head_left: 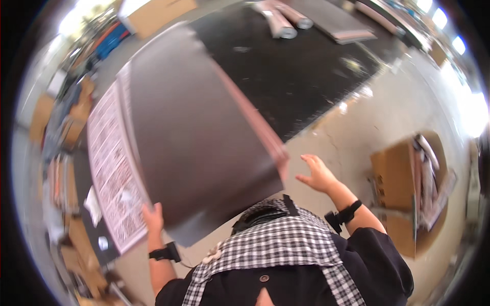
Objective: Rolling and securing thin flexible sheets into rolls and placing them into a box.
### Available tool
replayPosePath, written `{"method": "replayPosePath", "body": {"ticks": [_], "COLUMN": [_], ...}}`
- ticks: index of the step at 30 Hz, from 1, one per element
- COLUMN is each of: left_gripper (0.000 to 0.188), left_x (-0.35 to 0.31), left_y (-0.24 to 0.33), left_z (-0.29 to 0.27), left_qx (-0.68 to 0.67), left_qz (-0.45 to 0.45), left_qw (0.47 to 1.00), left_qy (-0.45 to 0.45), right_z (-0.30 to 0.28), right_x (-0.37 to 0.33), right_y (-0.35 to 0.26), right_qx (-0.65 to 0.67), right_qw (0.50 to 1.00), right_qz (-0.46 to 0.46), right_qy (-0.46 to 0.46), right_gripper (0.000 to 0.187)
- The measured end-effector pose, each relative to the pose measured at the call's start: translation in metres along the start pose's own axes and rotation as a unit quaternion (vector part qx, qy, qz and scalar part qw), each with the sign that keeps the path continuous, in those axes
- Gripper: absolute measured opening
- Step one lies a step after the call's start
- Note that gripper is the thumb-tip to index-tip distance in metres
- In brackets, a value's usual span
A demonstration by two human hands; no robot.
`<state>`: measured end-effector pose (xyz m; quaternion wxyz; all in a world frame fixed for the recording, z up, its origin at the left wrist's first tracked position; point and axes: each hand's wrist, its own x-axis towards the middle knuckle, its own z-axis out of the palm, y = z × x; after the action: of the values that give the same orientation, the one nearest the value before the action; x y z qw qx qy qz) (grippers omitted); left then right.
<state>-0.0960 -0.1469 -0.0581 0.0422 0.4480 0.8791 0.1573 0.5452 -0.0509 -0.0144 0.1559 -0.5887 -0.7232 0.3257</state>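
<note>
A large dark brown sheet point(199, 127) lies across a stack on the table, its near edge drooping toward me. Pinkish sheet edges point(250, 117) show along its right side. To its left, a printed sheet point(115, 163) with a pale patterned surface sticks out from beneath. My left hand point(153, 219) is at the near left edge of the brown sheet, beside the printed one, thumb and fingers apart. Just off the near right corner of the stack, my right hand point(320, 174) hangs in the air with fingers spread, holding nothing. Both wrists wear black bands.
The black table point(255, 71) extends away, with pinkish rolls point(278, 20) and another flat stack point(337, 23) at its far side. An open cardboard box point(393, 178) holding wrapped rolls stands on the floor at right. Several cartons point(43, 115) crowd the left.
</note>
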Motion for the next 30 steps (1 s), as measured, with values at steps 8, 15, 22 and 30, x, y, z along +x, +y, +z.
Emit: {"method": "replayPosePath", "body": {"ticks": [8, 15, 22, 30], "left_gripper": [0.064, 0.060, 0.073, 0.065], "left_x": [-0.101, -0.085, -0.066, -0.086], "left_y": [0.027, 0.057, 0.056, 0.049], "left_z": [-0.012, -0.059, -0.062, -0.041], "left_qx": [-0.208, -0.211, -0.410, -0.390], "left_qz": [-0.090, -0.182, -0.199, -0.129], "left_qw": [0.973, 0.960, 0.875, 0.910], "left_qy": [0.039, -0.043, -0.161, -0.057], "right_z": [0.074, 0.044, 0.025, 0.044], "right_x": [0.023, 0.050, 0.151, 0.175], "right_y": [-0.091, -0.098, -0.109, -0.108], "right_qx": [-0.111, 0.055, 0.280, 0.005], "right_qw": [0.992, 0.994, 0.949, 0.998], "right_qz": [-0.048, 0.093, 0.113, 0.025], "right_qy": [0.044, 0.014, -0.088, -0.064], "right_gripper": [0.092, 0.085, 0.082, 0.062]}}
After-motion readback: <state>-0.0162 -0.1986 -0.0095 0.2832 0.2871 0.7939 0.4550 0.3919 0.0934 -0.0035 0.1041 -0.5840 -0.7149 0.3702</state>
